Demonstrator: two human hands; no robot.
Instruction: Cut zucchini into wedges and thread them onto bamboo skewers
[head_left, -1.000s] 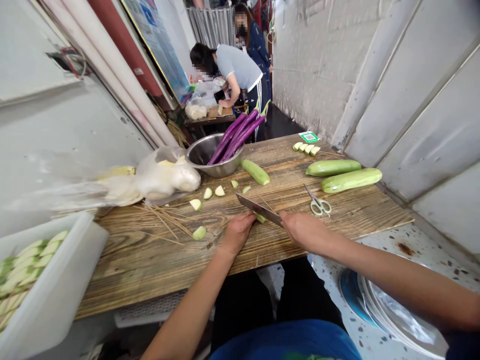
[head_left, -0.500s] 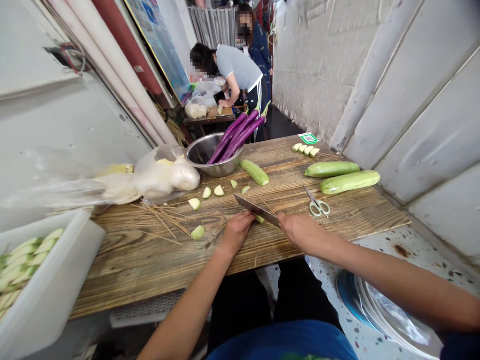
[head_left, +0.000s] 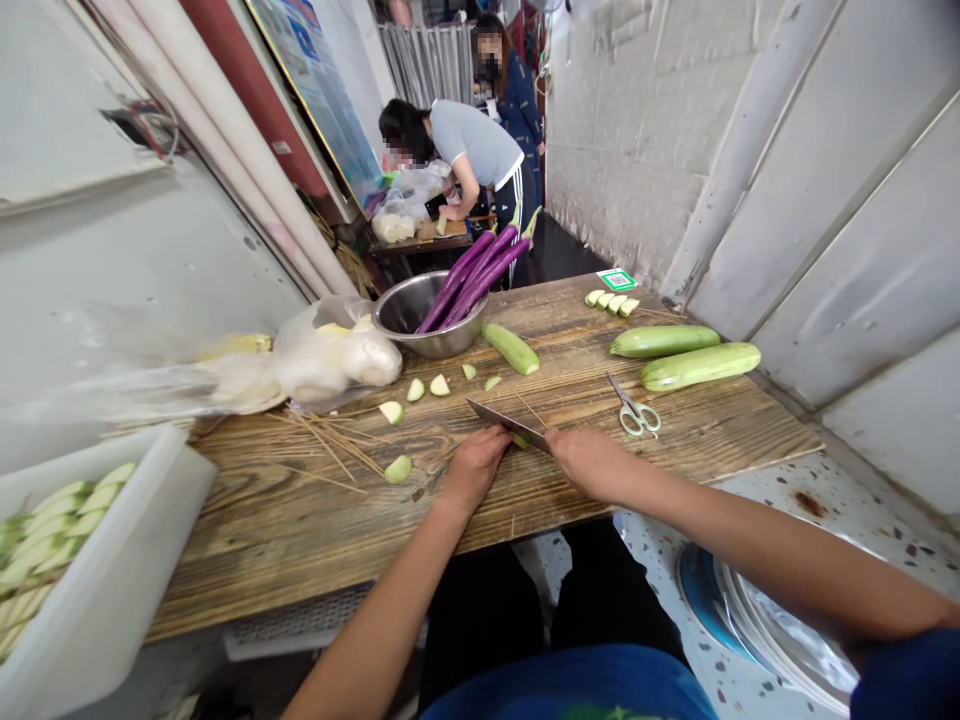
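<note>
Open wood on the table (head_left: 300, 540) along its near edge, left of the left forearm; a hand could pass low there. Loose skewers (head_left: 330, 445) lie across the way farther in. White bin (head_left: 112, 570) walls off the left end. Steel bowl (head_left: 431, 318) blocks the far middle, eggplants (head_left: 480, 275) jutting above its rim. Right side: scissors (head_left: 634, 408) near two whole zucchini (head_left: 686, 355); bare strip between scissors and table's right near edge.

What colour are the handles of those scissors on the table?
The scissors' handles are pale green, seen best in the head view.
</note>
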